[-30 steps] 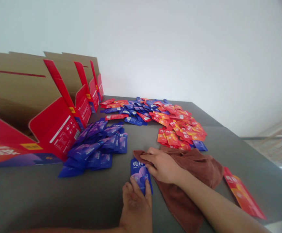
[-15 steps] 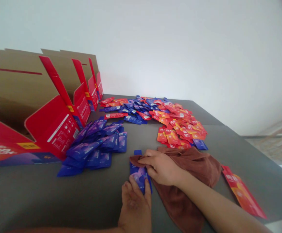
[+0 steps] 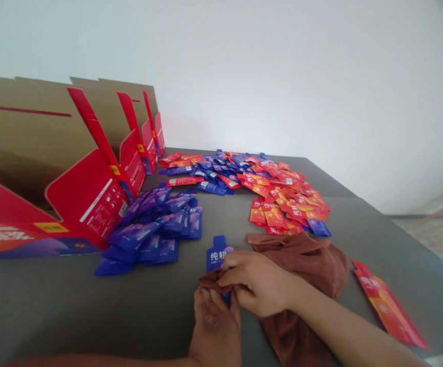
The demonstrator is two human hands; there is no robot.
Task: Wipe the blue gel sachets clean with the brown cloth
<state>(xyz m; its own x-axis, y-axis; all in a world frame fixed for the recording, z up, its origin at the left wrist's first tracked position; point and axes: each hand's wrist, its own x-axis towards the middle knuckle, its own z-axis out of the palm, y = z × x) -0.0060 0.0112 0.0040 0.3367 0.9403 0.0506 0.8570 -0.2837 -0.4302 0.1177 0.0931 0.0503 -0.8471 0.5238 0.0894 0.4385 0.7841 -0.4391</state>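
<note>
Sachet [image 3: 217,254] flat on the table [image 3: 130,316], long axis toward the far edge, tabbed end pointing away from both hands.
Left hand [image 3: 216,318] covers its near end, fingers bent; whether they pinch it, I cannot tell. Right hand [image 3: 261,283], nearer the tabbed end, pinches a fold of brown cloth [image 3: 313,260] across the middle.

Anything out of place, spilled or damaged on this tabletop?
I see no spill or damage. One rectangular red-and-orange pouch lies alone right of the crumpled brown cloth, apart from the heaped red-and-orange pouches. Also, a blue pouch sits at that heap's near right edge, a colour mismatch with its orange neighbours.
</note>
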